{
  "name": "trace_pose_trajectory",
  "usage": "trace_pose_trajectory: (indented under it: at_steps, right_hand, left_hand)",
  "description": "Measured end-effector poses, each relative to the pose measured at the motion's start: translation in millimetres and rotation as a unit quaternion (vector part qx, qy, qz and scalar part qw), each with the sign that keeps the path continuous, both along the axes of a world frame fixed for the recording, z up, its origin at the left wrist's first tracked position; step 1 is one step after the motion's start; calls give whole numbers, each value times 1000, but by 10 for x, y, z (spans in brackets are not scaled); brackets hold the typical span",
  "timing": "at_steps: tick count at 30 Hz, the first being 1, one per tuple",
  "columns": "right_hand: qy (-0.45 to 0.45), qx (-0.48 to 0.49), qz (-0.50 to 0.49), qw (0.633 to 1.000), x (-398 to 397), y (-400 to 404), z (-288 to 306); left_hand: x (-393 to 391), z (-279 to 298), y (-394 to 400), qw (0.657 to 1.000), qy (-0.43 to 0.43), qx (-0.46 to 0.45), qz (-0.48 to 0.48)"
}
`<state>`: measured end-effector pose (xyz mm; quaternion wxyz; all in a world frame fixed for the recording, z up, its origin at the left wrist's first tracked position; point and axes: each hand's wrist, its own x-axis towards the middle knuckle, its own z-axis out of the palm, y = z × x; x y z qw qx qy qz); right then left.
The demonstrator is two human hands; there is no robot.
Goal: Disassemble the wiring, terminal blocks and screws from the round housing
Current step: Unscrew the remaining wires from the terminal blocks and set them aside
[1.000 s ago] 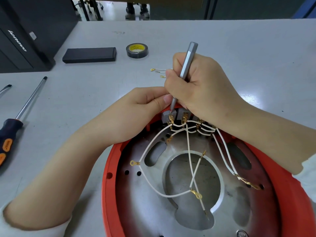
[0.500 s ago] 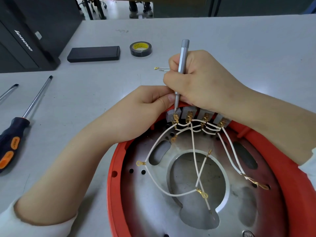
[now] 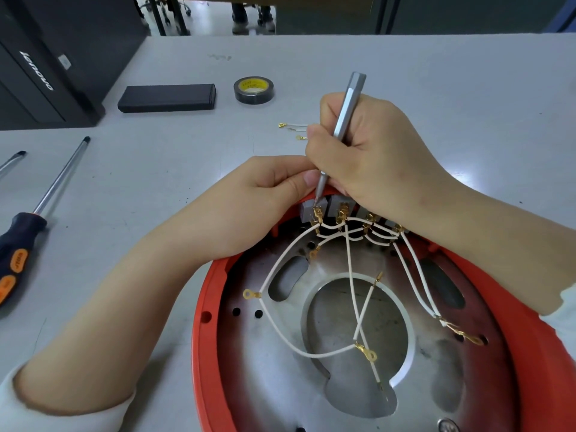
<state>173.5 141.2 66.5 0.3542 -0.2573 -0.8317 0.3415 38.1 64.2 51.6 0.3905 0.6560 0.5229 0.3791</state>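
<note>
A round red housing [image 3: 208, 344] with a metal plate inside lies in front of me. Grey terminal blocks [image 3: 308, 209] sit in a row at its far rim, with white wires [image 3: 350, 275] and gold lugs running from them across the plate. My right hand [image 3: 374, 154] grips a slim silver screwdriver [image 3: 347, 110], its tip down on the leftmost block's terminal. My left hand [image 3: 265, 194] rests on the rim beside that block, thumb and fingers pinched close to the screwdriver tip; what they pinch is hidden.
Loose short wires with gold lugs [image 3: 291, 127] lie on the grey table beyond my hands. A black tape roll [image 3: 253, 90] and a black case [image 3: 166, 97] sit farther back. A large screwdriver [image 3: 28, 222] lies at left, a black computer tower [image 3: 46, 63] behind it.
The silver screwdriver has tilted slightly, its top leaning right, while its tip stays on the leftmost terminal. Both hands keep their places.
</note>
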Motion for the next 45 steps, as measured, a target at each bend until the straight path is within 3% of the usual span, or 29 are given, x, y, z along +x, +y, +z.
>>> trace_pose_trajectory:
  at_steps: [18, 27, 33, 38, 45]
  right_hand:
    - [-79, -37, -12, 996, -98, 47, 91]
    - [20, -68, -34, 997, 4, -8, 84]
    - [-15, -114, 5, 993, 152, -153, 199]
    - [-4, -145, -46, 988, 227, -156, 161]
    - [0, -112, -63, 992, 188, -141, 79]
  left_hand:
    - [-31, -2, 8, 998, 52, -23, 30]
    - [3, 24, -5, 999, 22, -23, 21]
    - [-7, 21, -14, 999, 40, -18, 21]
    - [-21, 31, -23, 999, 31, -10, 21]
    - [-36, 12, -21, 1000, 6, -10, 20]
